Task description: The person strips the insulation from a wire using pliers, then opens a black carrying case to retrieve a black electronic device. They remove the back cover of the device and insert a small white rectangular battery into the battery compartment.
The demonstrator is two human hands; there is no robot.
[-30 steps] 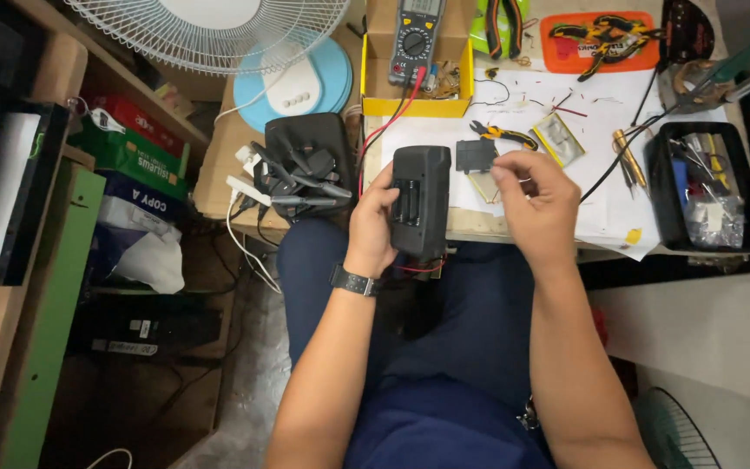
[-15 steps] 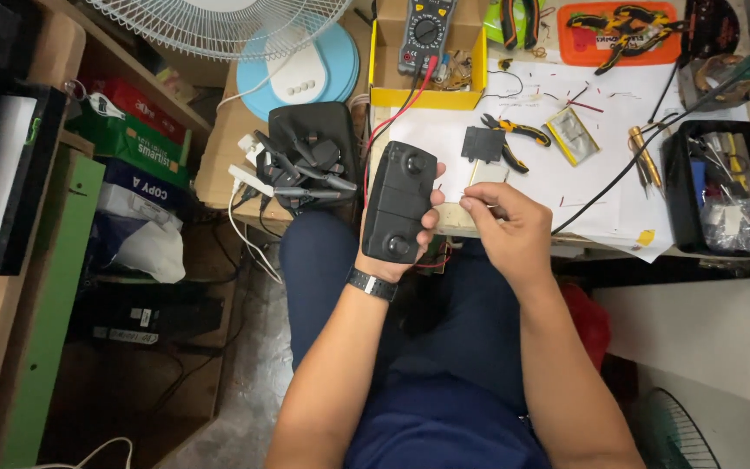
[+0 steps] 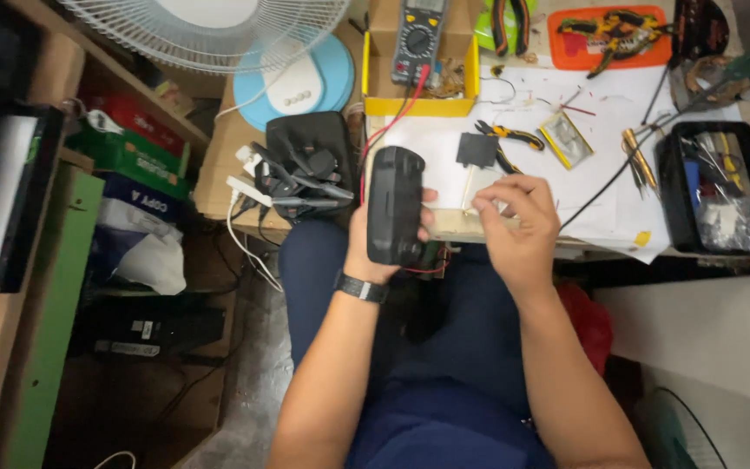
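The left hand (image 3: 375, 247) grips a black remote-like case (image 3: 395, 205), holding it upright just at the near edge of the worktop (image 3: 444, 139). The right hand (image 3: 521, 226) is curled, fingertips pinched together beside the case; whether they hold anything is too small to tell. Behind it lie a small black square part (image 3: 476, 149), yellow-handled pliers (image 3: 514, 137) and a multimeter (image 3: 418, 39).

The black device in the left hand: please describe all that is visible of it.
The black device is a rounded, oblong case that looks like matte plastic, with small round recesses near its top end. It stands almost upright before the desk edge, above the person's lap. The left hand grips it from behind and below, fingers wrapping its right side. Red wires show just beneath it.
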